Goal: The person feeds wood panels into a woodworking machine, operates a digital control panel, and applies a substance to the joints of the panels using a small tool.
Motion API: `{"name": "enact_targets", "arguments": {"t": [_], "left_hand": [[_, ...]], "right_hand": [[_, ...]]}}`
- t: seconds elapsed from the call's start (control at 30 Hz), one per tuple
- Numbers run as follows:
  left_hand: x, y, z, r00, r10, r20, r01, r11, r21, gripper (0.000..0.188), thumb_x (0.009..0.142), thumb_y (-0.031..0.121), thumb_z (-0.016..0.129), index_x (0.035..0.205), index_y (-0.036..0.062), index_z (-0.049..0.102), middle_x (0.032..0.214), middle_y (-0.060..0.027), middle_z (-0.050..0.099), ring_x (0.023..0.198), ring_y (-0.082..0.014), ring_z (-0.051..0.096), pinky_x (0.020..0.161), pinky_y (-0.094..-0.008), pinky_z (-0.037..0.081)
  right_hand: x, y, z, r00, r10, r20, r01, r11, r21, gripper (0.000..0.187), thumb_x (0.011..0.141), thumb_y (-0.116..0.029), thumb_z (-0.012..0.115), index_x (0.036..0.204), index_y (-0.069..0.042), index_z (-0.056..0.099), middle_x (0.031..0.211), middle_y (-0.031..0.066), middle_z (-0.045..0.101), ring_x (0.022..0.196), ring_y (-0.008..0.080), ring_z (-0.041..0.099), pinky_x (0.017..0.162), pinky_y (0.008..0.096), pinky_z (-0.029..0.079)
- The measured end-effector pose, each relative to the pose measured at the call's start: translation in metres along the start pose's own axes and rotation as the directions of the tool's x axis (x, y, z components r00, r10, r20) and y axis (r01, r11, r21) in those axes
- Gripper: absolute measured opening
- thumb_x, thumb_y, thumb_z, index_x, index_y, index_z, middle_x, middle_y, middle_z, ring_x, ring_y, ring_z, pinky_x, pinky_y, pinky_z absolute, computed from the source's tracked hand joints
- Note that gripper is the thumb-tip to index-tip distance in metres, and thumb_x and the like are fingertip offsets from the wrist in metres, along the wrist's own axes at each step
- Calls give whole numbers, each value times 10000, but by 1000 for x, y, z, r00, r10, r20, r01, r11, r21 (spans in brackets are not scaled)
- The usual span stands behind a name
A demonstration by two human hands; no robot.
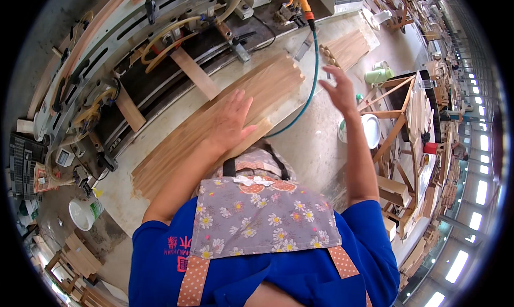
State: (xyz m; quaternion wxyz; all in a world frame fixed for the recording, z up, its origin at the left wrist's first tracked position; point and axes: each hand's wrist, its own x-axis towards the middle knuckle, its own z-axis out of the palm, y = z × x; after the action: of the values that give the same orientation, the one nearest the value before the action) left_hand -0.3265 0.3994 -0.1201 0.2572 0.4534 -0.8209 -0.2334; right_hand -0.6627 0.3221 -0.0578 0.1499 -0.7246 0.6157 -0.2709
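Left hand (230, 122): palm turned down and fingers nearly straight, thumb spread toward the near edge; nothing is gripped. It seems to be laid on the wood, though full contact cannot be confirmed from above.
Right hand (340, 90): raised, with thumb and fingers parted wide; nothing is held.
Palm work on the wood: pressure is probably best spread through the whole left palm rather than the fingertips, so that the strips are kept level and not pushed askew.
Ragged ends: splinters are likely there, so skin is better lifted than dragged across them.
Strip-built wooden panel (193, 130): spread beneath the left hand, extended to both sides of it; its stepped right end is set between the two hands.
Narrow wooden strip (261, 130): seen along the near edge, just beside the left thumb; whether it is joined to the panel cannot be told.
Teal air hose (314, 66): looped between the hands, near the right fingers; it is best kept clear of the wood.
Second wooden panel (350, 49): placed just beyond the right hand.
Wooden slat (195, 74): pointed toward the panel from beyond the left hand.
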Motion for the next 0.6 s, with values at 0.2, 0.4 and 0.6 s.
{"name": "enact_targets", "arguments": {"t": [0.2, 0.4, 0.6], "left_hand": [[40, 0, 51, 996, -94, -10, 94, 983, 160, 958, 675, 382, 775, 1425, 16, 304, 1483, -260, 257, 1402, -393, 196, 1139, -496, 184], [87, 10, 64, 972, -234, 0, 219, 910, 352, 1045, 634, 468, 755, 1456, 55, 259, 1478, -251, 274, 1391, -386, 219, 1119, -509, 171], [101, 13, 67, 958, -284, 32, 251, 889, 383, 1047, 627, 476, 740, 1469, 89, 250, 1480, -223, 287, 1390, -344, 244, 1123, -498, 179]], "right_hand": [[59, 87, -16, 999, 32, -7, -33, 957, -288, 376, 785, -160, 684, 1142, -70, 607, 1157, 163, 599, 1070, 342, 562, 907, 414, 456], [109, 104, 40, 949, -78, 304, 226, 842, -490, 518, 813, -131, 635, 1312, -132, 495, 1448, 103, 406, 1338, 276, 379, 1074, 354, 352], [165, 143, 62, 870, -308, 385, 479, 713, -511, 276, 870, -132, 537, 1143, -132, 576, 1235, 67, 539, 1201, 266, 489, 969, 374, 428]]}}
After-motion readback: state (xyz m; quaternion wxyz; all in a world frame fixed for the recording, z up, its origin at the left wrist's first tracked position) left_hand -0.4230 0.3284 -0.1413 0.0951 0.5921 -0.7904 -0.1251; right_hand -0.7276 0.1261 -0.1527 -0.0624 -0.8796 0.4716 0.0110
